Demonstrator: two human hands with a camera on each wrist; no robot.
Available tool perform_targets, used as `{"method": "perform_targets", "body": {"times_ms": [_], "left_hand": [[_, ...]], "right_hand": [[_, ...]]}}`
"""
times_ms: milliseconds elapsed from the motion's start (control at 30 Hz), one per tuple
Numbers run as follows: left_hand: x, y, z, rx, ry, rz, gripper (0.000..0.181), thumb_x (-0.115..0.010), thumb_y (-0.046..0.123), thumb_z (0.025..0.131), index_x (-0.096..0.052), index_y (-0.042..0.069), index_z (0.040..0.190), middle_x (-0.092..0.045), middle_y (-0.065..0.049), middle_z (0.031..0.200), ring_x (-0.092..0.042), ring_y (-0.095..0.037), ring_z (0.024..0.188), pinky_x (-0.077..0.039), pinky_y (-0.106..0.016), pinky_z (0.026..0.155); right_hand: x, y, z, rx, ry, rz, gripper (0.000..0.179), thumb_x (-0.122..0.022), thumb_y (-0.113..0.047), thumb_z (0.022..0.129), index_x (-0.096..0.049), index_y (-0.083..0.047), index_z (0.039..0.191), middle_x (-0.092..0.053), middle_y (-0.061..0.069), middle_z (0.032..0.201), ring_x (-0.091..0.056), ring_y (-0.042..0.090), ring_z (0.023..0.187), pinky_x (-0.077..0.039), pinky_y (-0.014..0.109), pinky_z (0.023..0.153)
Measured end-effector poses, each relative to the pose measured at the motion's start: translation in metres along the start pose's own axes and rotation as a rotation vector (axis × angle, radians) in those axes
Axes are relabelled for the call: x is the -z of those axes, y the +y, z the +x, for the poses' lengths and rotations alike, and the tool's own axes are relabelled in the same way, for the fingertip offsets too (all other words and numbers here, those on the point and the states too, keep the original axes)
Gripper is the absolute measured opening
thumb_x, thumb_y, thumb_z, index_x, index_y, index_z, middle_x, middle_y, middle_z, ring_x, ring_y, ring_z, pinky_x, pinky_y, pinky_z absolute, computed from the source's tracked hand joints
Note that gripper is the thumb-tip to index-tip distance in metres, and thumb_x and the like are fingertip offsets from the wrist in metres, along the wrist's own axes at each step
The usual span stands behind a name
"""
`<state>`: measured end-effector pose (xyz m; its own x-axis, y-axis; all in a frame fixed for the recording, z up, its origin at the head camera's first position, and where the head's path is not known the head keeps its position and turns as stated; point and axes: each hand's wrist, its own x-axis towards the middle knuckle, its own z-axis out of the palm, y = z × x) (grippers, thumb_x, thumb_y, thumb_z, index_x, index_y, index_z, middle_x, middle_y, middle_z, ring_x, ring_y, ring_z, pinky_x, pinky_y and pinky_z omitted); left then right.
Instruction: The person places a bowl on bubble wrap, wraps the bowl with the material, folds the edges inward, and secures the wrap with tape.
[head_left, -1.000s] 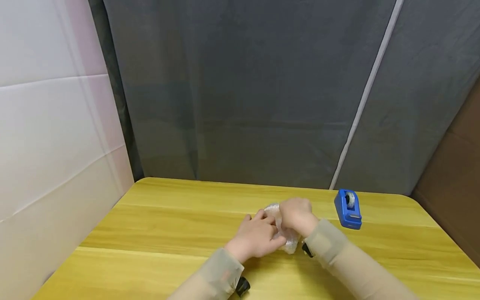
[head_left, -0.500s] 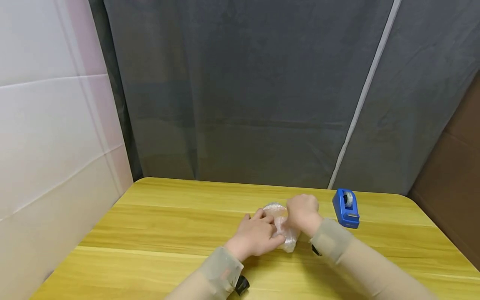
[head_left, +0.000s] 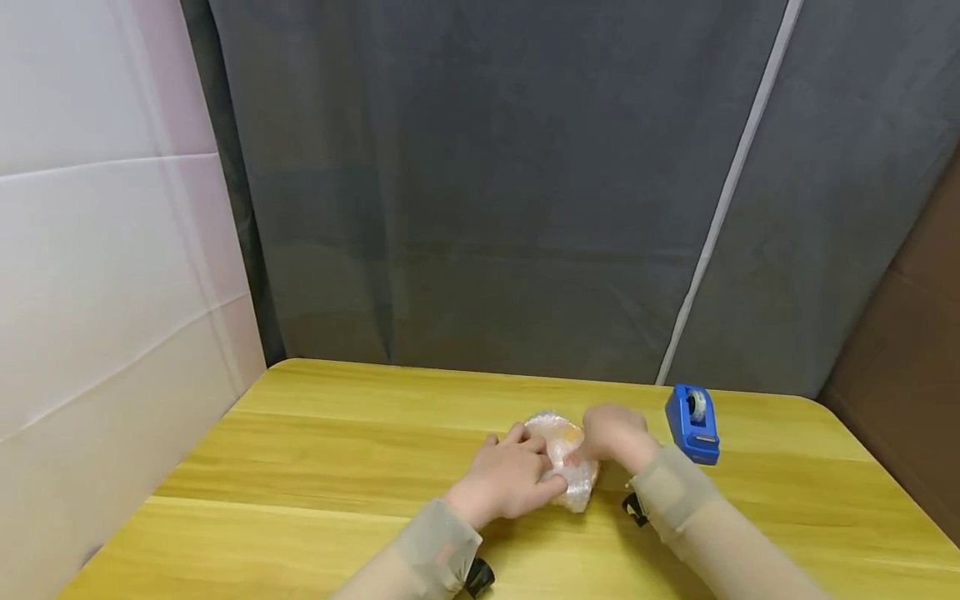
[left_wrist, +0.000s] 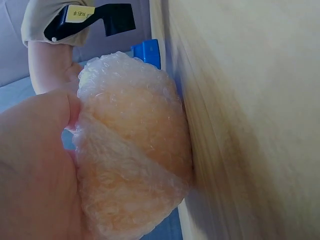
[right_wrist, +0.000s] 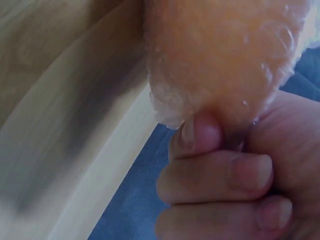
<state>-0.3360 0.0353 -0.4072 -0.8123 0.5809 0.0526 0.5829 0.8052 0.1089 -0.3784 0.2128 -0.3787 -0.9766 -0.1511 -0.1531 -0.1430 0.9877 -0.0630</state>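
A rounded bundle in clear bubble wrap (head_left: 556,433) lies on the table, an orange tint showing through. In the left wrist view the wrap (left_wrist: 135,115) has a diagonal fold across it; what is inside is hidden. My left hand (head_left: 506,475) rests on the bundle's left side, fingers spread and thumb near its front edge. At the right side my right hand (head_left: 615,433) has its fingers curled and its thumb on top of the wrap. In the right wrist view the curled index finger (right_wrist: 200,135) touches the bundle's edge, which narrows into the grip.
A blue tape dispenser (head_left: 693,423) with a roll stands at the back right of the wooden table (head_left: 315,450). A dark grey curtain (head_left: 480,192) hangs behind, a white panel (head_left: 112,250) rises on the left, and a brown one (head_left: 907,358) on the right.
My right hand has moved rightward along the bundle, uncovering more of the wrap and an orange patch near the top. My left hand has stayed nearly in place.
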Motion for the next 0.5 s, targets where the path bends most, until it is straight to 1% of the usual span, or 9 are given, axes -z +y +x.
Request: {"method": "perform_targets", "body": {"times_ms": [100,167,233,300,400,500], "left_hand": [[0.001,-0.002,0.000,0.001,0.011,-0.003,0.050,-0.034,0.050,0.094,-0.075,0.021,0.102,-0.055,0.008,0.108,-0.041,-0.020,0.117,-0.040,-0.055,0.089],[0.002,-0.006,0.001,0.014,0.022,-0.001,0.050,-0.034,0.050,0.093,-0.075,0.022,0.101,-0.055,0.008,0.106,-0.041,-0.020,0.115,-0.040,-0.055,0.088],[0.002,-0.010,0.003,0.038,0.026,0.005,0.051,-0.034,0.050,0.093,-0.075,0.021,0.101,-0.055,0.007,0.107,-0.042,-0.021,0.116,-0.039,-0.055,0.089],[0.000,-0.011,0.005,0.059,0.023,0.009,0.052,-0.034,0.051,0.093,-0.075,0.020,0.103,-0.056,0.006,0.111,-0.042,-0.022,0.120,-0.039,-0.055,0.090],[-0.007,-0.008,0.011,0.095,0.021,0.013,0.054,-0.034,0.053,0.093,-0.075,0.019,0.105,-0.057,0.004,0.120,-0.040,-0.024,0.126,-0.039,-0.057,0.093],[-0.014,-0.004,0.015,0.139,0.023,0.016,0.057,-0.033,0.054,0.094,-0.075,0.017,0.106,-0.056,0.002,0.131,-0.038,-0.026,0.131,-0.038,-0.058,0.096]], "right_hand": [[0.001,-0.003,0.003,0.003,-0.005,0.022,0.041,-0.080,-0.049,0.073,-0.060,-0.013,0.072,-0.052,0.000,0.067,-0.046,0.017,0.061,-0.040,0.034,0.055],[0.003,-0.007,0.007,0.006,-0.003,0.024,0.041,-0.080,-0.049,0.073,-0.059,-0.013,0.071,-0.051,0.000,0.066,-0.046,0.016,0.061,-0.040,0.033,0.055],[0.003,-0.010,0.013,0.013,0.021,0.027,0.041,-0.080,-0.049,0.073,-0.058,-0.014,0.069,-0.051,-0.001,0.065,-0.046,0.016,0.060,-0.040,0.033,0.055],[-0.002,-0.007,0.017,0.010,0.061,0.040,0.042,-0.080,-0.050,0.072,-0.058,-0.014,0.066,-0.050,-0.001,0.063,-0.047,0.016,0.059,-0.041,0.033,0.053],[-0.015,0.001,0.019,-0.012,0.129,0.111,0.044,-0.079,-0.050,0.071,-0.057,-0.014,0.061,-0.048,-0.001,0.060,-0.047,0.017,0.057,-0.039,0.033,0.050],[-0.029,0.009,0.020,-0.022,0.184,0.236,0.045,-0.076,-0.051,0.075,-0.055,-0.014,0.062,-0.047,-0.001,0.059,-0.046,0.017,0.056,-0.035,0.032,0.049]]}}
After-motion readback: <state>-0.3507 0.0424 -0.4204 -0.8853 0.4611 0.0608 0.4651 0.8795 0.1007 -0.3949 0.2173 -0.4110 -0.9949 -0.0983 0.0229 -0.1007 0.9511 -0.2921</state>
